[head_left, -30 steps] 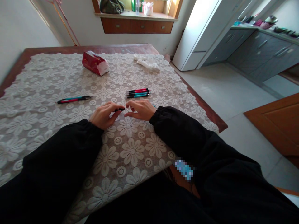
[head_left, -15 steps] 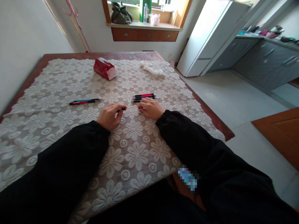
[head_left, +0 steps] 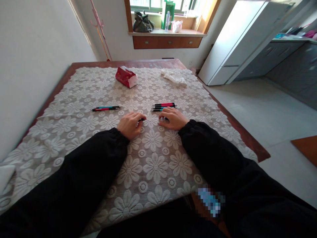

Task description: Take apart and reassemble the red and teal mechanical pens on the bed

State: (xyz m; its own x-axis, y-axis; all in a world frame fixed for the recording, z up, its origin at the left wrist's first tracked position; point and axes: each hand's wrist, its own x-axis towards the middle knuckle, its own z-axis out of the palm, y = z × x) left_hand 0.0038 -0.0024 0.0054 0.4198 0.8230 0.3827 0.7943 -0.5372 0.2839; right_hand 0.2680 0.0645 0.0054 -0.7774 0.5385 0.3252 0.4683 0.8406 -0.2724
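My left hand (head_left: 130, 125) is closed, thumb and forefinger pinching a short black pen part (head_left: 142, 119) above the tablecloth. A thin white rod, which looks like a pen refill (head_left: 151, 119), spans the gap between the two hands. Opposite it, my right hand (head_left: 174, 119) is curled, with its fingertips at the rod's other end and a small greyish piece partly hidden in the grip. Just beyond the right hand lies a row of several black, red and teal pens (head_left: 163, 105). To the left of my left hand, two pens (head_left: 106, 108), one teal and one red, lie side by side.
A flower-patterned lace cloth (head_left: 155, 167) covers the wooden table. Further back are a red tissue packet (head_left: 126, 77) and a crumpled white plastic bag (head_left: 175, 78). A blurred-out object (head_left: 210, 201) sits below the table's front edge. A white fridge (head_left: 230, 46) stands beyond the table.
The view has turned left, so everything sits further right in the picture. My right hand has drawn slightly away from the pen row, and a greyish piece now shows in its fingers.
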